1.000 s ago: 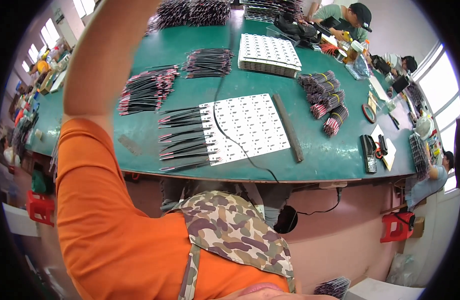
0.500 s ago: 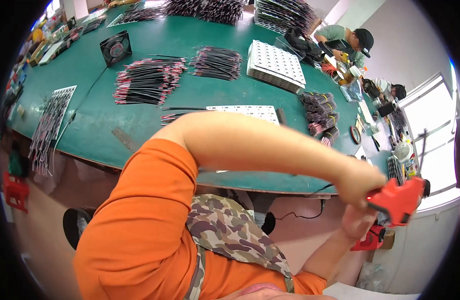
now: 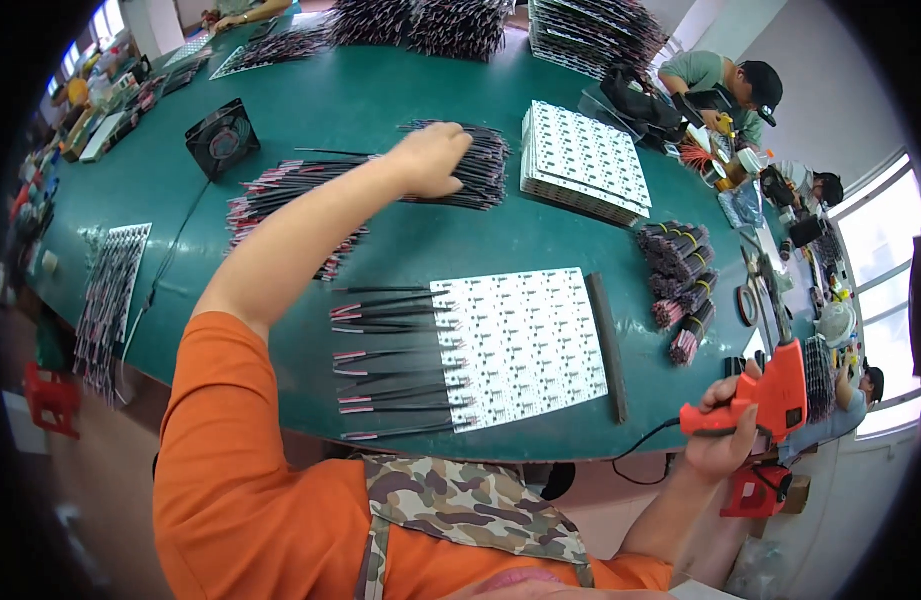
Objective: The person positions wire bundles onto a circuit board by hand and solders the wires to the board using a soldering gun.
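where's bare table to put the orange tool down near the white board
Bare green table lies between the white board and the stack of white boards. Another bare strip runs right of the black bar. Left of the board, wires crowd it.

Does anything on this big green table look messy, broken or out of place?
Nothing looks broken or spilled. The white board lies slightly askew to the table edge, with its black wires fanning unevenly off its left side. The left hand rests on a wire bundle; the right hand holds an orange tool off the table.
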`<action>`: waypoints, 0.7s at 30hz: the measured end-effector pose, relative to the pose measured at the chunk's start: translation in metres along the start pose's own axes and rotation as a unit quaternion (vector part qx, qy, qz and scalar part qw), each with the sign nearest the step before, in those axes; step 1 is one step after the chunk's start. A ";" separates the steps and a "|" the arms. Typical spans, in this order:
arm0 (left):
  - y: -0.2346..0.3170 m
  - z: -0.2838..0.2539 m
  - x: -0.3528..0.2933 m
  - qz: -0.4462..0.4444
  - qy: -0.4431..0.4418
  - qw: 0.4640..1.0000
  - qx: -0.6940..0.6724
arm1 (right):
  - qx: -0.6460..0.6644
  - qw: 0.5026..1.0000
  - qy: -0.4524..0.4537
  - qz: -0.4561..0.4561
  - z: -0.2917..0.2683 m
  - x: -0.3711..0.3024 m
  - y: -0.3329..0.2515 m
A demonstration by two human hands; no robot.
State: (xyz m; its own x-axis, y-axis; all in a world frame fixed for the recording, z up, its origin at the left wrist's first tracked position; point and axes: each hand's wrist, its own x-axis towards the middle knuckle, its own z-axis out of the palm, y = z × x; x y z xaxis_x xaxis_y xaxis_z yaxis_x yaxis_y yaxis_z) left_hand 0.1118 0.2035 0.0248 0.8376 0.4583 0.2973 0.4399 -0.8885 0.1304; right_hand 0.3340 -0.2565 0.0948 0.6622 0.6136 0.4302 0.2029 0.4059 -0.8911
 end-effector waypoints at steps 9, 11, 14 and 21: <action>-0.009 0.037 0.022 0.040 -0.103 0.992 0.053 | 0.107 0.993 -0.024 0.052 0.045 0.061 0.083; -0.006 0.035 0.023 0.029 -0.107 0.991 0.074 | 0.124 0.987 -0.052 0.086 0.041 0.064 0.101; -0.001 0.036 0.019 0.017 -0.101 0.991 0.089 | 0.132 0.985 -0.039 0.106 0.045 0.059 0.110; 0.014 0.016 0.027 0.020 -0.146 0.978 0.149 | 0.122 0.987 -0.053 0.095 0.047 0.055 0.099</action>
State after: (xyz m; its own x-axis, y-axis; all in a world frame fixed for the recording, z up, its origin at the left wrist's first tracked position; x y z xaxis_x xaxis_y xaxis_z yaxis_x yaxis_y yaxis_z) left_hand 0.1460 0.2039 0.0199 0.8935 0.4490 0.0077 0.4436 -0.8799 -0.1704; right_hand 0.3566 -0.1509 0.0365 0.5895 0.7564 0.2836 -0.1054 0.4201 -0.9013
